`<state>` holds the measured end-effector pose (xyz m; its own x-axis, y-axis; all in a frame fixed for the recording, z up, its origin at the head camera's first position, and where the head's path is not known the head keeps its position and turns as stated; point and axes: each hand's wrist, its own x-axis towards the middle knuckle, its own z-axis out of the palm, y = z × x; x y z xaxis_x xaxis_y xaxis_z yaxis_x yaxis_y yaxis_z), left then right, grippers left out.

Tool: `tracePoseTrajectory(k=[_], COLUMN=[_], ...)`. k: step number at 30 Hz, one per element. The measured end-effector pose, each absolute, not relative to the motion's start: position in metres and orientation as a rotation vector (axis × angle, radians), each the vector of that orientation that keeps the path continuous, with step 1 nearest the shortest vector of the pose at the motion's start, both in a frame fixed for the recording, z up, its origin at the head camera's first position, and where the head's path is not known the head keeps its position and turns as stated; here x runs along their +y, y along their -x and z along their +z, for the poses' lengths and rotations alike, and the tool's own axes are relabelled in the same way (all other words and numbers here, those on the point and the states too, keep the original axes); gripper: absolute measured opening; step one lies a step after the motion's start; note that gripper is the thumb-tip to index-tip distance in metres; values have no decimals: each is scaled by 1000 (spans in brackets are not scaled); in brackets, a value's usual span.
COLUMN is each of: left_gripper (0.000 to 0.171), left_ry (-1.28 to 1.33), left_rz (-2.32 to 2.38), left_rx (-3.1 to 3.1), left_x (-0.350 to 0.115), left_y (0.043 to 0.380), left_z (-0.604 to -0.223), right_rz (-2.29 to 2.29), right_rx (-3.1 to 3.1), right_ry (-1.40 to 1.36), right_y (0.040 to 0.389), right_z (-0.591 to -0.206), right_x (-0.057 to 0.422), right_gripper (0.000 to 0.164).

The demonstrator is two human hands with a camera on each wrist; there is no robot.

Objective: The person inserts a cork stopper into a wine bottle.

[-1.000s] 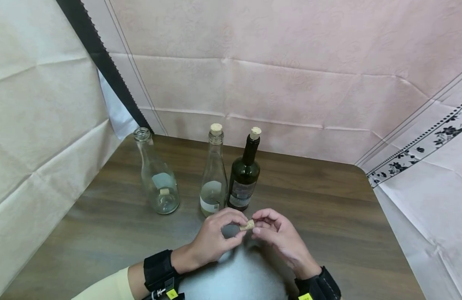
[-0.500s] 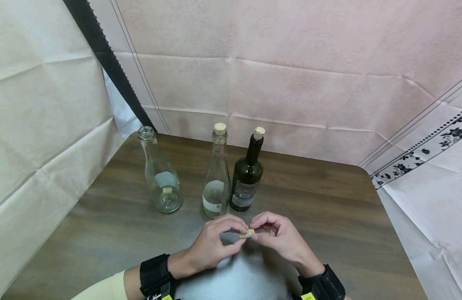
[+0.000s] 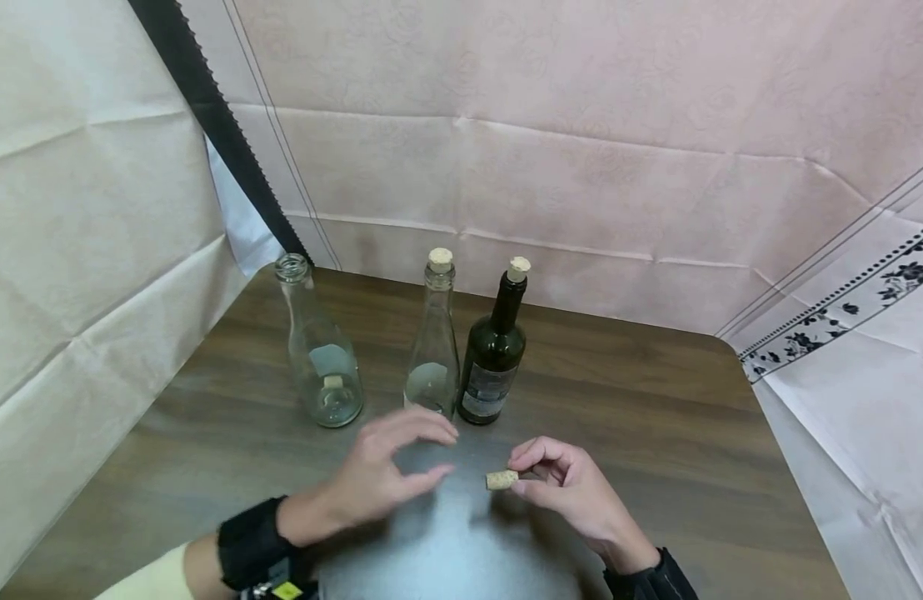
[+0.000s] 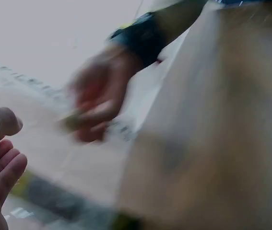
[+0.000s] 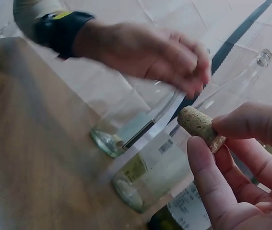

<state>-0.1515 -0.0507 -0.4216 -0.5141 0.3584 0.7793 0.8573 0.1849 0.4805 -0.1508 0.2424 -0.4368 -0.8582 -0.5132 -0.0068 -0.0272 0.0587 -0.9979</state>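
Note:
My right hand (image 3: 570, 492) pinches a speckled cork (image 3: 501, 480) by one end, low in front of the bottles. In the right wrist view the cork (image 5: 195, 123) sits between thumb and finger, its other end free. My left hand (image 3: 379, 467) holds nothing; its thumb and fingers stand apart, in front of a clear bottle (image 3: 429, 379) and partly hiding its base. That bottle has a cork (image 3: 441, 259) in its mouth. Close beside it stands a dark green bottle (image 3: 494, 350), with a cork (image 3: 518, 267) in its neck.
An uncorked clear bottle (image 3: 322, 358) stands upright at the left; a small pale block (image 3: 332, 382) shows through its lower glass. Creased pale cloth (image 3: 506, 167) hangs behind and at both sides of the wooden table (image 3: 656, 417).
My left hand has let go of the cork and moved left, away from my right hand. The cork stays in my right hand. The bottles have not moved.

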Motion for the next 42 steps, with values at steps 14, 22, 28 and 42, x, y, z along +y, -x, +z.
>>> tracePoseTrajectory(k=[14, 22, 28, 42], left_gripper=[35, 42, 37, 38], left_ry=[620, 313, 379, 529], left_rz=[-1749, -1919, -1944, -1957], left_rx=[-1830, -2015, -2078, -2186], left_x=[-203, -224, -221, -223], left_y=[186, 212, 220, 238], left_z=[-306, -320, -324, -319], right_rz=[-1923, -1931, -1928, -1918], right_rx=[1874, 1860, 1843, 1856], right_ry=[419, 454, 442, 422], right_y=[138, 136, 134, 134], right_z=[-457, -461, -464, -466], right_x=[271, 269, 268, 268], right_gripper=[16, 16, 17, 20])
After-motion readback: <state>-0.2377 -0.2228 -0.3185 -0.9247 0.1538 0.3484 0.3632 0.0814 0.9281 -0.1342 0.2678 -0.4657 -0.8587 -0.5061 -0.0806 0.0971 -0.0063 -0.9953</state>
